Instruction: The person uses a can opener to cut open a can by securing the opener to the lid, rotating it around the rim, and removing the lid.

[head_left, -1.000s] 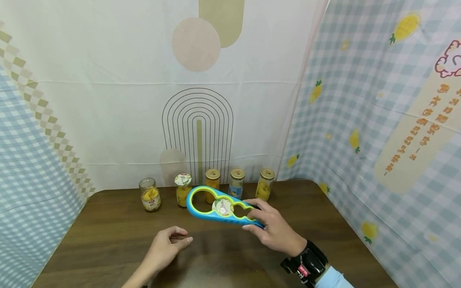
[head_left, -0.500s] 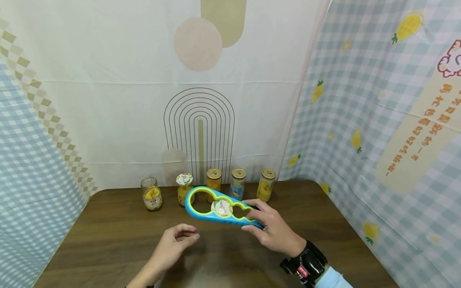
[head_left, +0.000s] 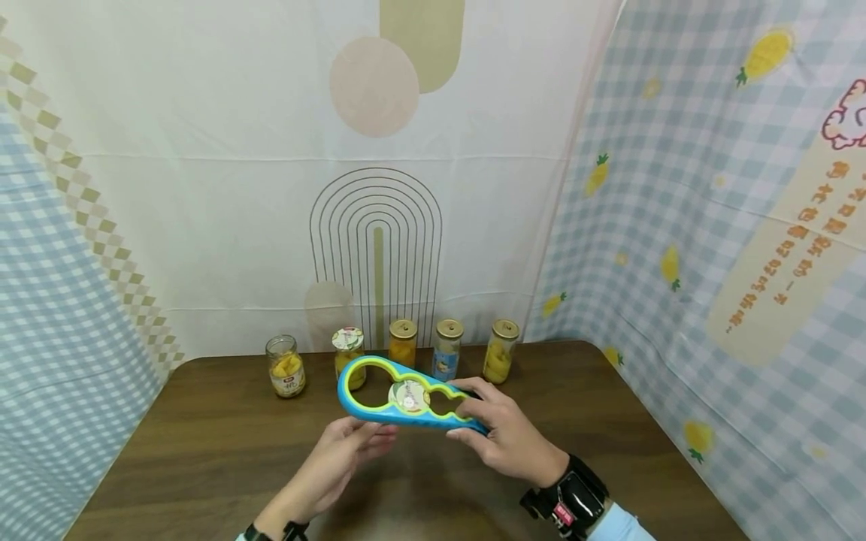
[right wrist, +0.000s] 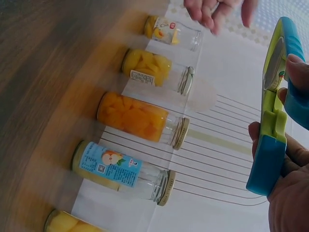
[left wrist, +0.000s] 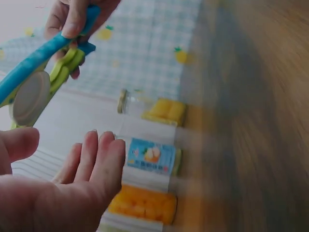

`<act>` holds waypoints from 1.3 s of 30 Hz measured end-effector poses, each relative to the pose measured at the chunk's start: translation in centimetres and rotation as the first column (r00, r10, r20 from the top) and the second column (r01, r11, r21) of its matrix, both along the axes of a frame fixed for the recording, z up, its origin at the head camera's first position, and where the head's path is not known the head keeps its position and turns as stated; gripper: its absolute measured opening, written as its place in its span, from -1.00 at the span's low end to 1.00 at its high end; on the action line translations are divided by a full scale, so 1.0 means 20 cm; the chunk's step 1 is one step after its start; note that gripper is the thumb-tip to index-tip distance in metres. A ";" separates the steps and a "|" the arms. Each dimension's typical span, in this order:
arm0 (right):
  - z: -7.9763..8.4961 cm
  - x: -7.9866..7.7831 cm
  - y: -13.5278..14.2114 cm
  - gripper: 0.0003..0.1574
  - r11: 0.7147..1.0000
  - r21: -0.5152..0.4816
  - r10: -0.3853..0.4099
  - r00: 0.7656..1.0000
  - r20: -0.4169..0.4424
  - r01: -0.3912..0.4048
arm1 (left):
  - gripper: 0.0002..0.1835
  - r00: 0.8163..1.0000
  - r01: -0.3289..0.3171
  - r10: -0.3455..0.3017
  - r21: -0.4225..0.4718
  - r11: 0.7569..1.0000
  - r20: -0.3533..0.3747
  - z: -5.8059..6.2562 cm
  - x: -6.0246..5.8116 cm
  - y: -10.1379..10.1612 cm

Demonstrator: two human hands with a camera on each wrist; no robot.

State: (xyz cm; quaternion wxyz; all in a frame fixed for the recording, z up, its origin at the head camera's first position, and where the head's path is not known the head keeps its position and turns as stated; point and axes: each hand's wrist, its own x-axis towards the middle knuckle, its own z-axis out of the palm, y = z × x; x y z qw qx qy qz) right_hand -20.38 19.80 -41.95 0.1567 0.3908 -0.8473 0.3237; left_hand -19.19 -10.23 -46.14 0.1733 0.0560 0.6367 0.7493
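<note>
Fingers (head_left: 476,409) of the right hand (head_left: 509,436) curl round the opener (head_left: 410,396), left hand (head_left: 336,458) below.

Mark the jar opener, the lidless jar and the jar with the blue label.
Jar opener (head_left: 410,396): head view, on its round central disc.
Lidless jar (head_left: 287,367): head view, on its fruit-filled middle.
Jar with the blue label (right wrist: 110,164): right wrist view, on the label.

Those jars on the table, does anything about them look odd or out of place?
Yes: the far-left jar has no lid, while the other four jars are capped. A round disc, perhaps its lid, sits inside the blue opener. I see no spills or breakage.
</note>
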 end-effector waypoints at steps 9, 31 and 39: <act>0.01 0.01 -0.02 -0.83 1.000 -0.009 0.020 1.000 -0.006 -0.020 | -0.22 0.994 0.075 -0.099 0.339 0.938 0.052 0.06 -0.05 0.11; 0.00 0.01 -0.02 -0.85 0.999 0.011 0.044 0.998 -0.036 -0.044 | -0.19 0.931 0.191 -0.353 0.693 0.695 0.098 0.10 -0.04 0.15; 0.00 0.01 -0.02 -0.83 0.999 0.016 0.045 0.999 -0.030 -0.044 | -0.17 0.932 0.186 -0.347 0.682 0.707 0.106 0.11 -0.02 0.15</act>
